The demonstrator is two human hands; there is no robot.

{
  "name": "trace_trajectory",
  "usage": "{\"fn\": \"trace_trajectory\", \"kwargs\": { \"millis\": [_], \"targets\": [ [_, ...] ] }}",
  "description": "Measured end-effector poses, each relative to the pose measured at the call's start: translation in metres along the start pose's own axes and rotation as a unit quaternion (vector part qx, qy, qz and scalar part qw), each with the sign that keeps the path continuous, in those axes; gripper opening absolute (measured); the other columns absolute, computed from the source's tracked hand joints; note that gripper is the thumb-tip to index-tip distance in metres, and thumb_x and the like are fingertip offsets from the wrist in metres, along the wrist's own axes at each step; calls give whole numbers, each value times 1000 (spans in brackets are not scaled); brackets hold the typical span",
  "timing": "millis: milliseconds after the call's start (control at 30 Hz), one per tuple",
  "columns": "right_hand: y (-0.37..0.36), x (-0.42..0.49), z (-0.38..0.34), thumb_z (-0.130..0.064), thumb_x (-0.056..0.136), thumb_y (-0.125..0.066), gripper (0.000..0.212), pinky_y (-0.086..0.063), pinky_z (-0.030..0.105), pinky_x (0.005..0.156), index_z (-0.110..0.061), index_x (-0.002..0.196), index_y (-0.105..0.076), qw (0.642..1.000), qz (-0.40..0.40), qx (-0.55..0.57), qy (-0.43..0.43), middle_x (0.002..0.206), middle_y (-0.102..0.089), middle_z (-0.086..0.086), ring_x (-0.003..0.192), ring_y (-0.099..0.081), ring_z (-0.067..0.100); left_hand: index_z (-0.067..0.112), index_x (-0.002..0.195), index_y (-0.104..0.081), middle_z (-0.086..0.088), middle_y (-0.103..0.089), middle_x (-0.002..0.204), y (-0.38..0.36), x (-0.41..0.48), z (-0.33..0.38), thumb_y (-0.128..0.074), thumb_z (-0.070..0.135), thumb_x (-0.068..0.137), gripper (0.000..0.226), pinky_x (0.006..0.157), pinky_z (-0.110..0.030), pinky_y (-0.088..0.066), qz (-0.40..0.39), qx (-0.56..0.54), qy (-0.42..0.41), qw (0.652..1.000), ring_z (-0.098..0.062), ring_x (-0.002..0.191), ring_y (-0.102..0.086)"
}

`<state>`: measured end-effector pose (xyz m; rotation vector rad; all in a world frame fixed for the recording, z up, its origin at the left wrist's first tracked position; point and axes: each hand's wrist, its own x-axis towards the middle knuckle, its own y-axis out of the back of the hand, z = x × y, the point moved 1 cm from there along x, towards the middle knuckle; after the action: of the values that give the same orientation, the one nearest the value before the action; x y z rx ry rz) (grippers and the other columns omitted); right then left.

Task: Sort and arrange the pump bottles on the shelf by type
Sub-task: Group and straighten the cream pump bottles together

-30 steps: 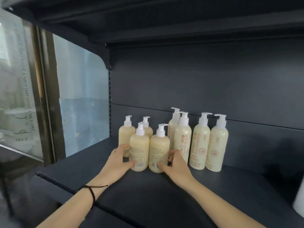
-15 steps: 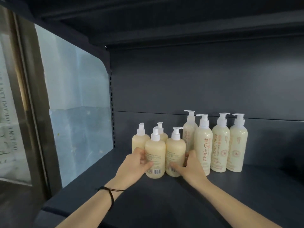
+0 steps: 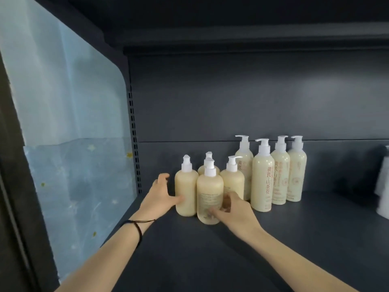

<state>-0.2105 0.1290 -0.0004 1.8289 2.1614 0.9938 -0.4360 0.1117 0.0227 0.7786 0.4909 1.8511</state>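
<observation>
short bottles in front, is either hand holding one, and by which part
Left hand is spread, thumb touching the left short bottle low on its side. Right hand touches the front bottle low down with its fingers; a real grip cannot be told.

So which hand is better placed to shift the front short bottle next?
Likely right. The right hand wraps its thumb and fingers round the front short bottle low down; the left hand, fingers spread, only touches the leftmost short bottle beside it.
</observation>
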Motion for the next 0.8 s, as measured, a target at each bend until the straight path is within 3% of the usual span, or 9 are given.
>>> {"fn": "trace_trajectory", "kwargs": {
  "millis": [67, 167, 233, 333, 500, 600, 667, 733, 800],
  "targets": [
    [-1, -1, -5, -44, 76, -74, 46, -48, 22, 79, -25, 110, -50, 1000, 10, -2, -9, 99, -61, -15, 92, -59, 3, 19, 148, -17, -6, -36, 147, -9, 8, -5, -78, 27, 76, 95, 104, -37, -39, -41, -102, 6, 994, -24, 132, -40],
    [-5, -1, -8, -43, 76, -74, 43, -49, 23, 76, -26, 107, -49, 1000, 8, -18, -12, 96, -60, -15, 89, -59, 4, 21, 149, -17, 1, -55, 125, -18, 14, -10, -76, 24, 78, 92, 94, -30, -45, -54, -152, -2, 987, -17, 115, -54],
    [-10, -1, -10, -42, 76, -74, 42, -47, 19, 74, -28, 107, -48, 1000, -4, -19, 1, 93, -60, -16, 88, -58, 2, 24, 144, -24, 4, -57, 111, -21, 16, -14, -78, 33, 72, 90, 88, -31, -49, -22, -139, -3, 990, -13, 103, -57],
    [-20, 1, -14, -37, 78, -73, 50, -42, 12, 72, -26, 120, -48, 999, -42, 6, 21, 98, -59, -18, 90, -57, -1, 30, 132, -31, 1, -52, 114, -27, 17, -18, -73, 49, 60, 85, 82, -43, -53, 41, -83, 20, 996, -17, 98, -57],
    [-45, 15, -18, -41, 72, -70, 73, -41, 15, 83, -27, 133, -33, 998, -46, 37, 2, 122, -52, -14, 115, -50, 4, 20, 139, -32, -5, -42, 127, -29, 19, -23, -76, 40, 70, 85, 90, -41, -42, 160, -44, 71, 983, -27, 123, -40],
    [-60, 23, -22, -51, 72, -70, 77, -43, 26, 94, -21, 133, -34, 999, -11, 25, -45, 126, -47, -7, 122, -44, 13, 18, 119, -52, -3, -42, 119, -20, 30, -42, -76, 36, 69, 58, 90, -29, -41, 136, -135, 73, 979, -21, 116, -41],
    [-68, 25, -28, -55, 73, -69, 79, -36, 32, 100, -18, 133, -32, 998, 14, -30, -61, 124, -35, -4, 126, -31, 20, 16, 99, -62, -3, -49, 119, -10, 33, -53, -69, 39, 68, 39, 85, -22, -43, 122, -202, 53, 970, -17, 112, -48],
    [-75, 26, -32, -53, 75, -70, 76, -33, 32, 98, -17, 130, -31, 997, 30, -37, -58, 115, -26, -4, 124, -26, 20, 21, 98, -62, 2, -50, 123, -3, 33, -58, -66, 29, 77, 23, 97, -29, -40, 98, -257, 47, 960, -14, 117, -47],
    [-81, 30, -31, -51, 74, -72, 73, -34, 31, 98, -17, 128, -35, 998, 39, -14, -52, 114, -28, -5, 123, -30, 19, 24, 108, -50, 5, -51, 125, -2, 31, -59, -64, 18, 84, 29, 102, -34, -39, 40, -268, 43, 961, -11, 117, -48]
  ]
}}
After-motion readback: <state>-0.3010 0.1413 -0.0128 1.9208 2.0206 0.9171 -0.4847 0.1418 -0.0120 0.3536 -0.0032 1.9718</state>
